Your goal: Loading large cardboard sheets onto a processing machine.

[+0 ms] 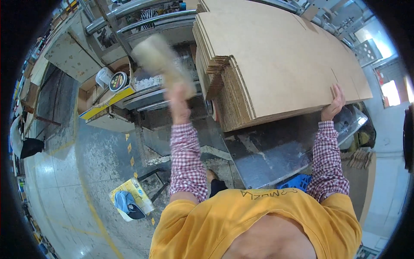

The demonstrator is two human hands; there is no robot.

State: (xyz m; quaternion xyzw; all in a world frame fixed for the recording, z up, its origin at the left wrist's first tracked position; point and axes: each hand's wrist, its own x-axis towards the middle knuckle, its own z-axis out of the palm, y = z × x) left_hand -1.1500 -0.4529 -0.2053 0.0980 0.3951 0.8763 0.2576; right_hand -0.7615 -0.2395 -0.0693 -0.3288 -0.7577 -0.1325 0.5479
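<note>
A tall stack of flat brown cardboard sheets (276, 56) lies on a metal machine table (267, 155). My left hand (179, 101) is raised and grips the handle of a pale mallet (159, 58), blurred, just left of the stack's near corner. My right hand (334, 105) rests against the stack's right edge, fingers pressed on the top sheets. Both forearms wear red checked sleeves under a yellow top.
Metal rollers and rails (142, 17) run behind the stack. A cardboard box with a tape roll and a white tub (110, 80) sits at left. A yellow box (129, 198) lies on the stained floor. A blue crate (297, 181) stands below the table.
</note>
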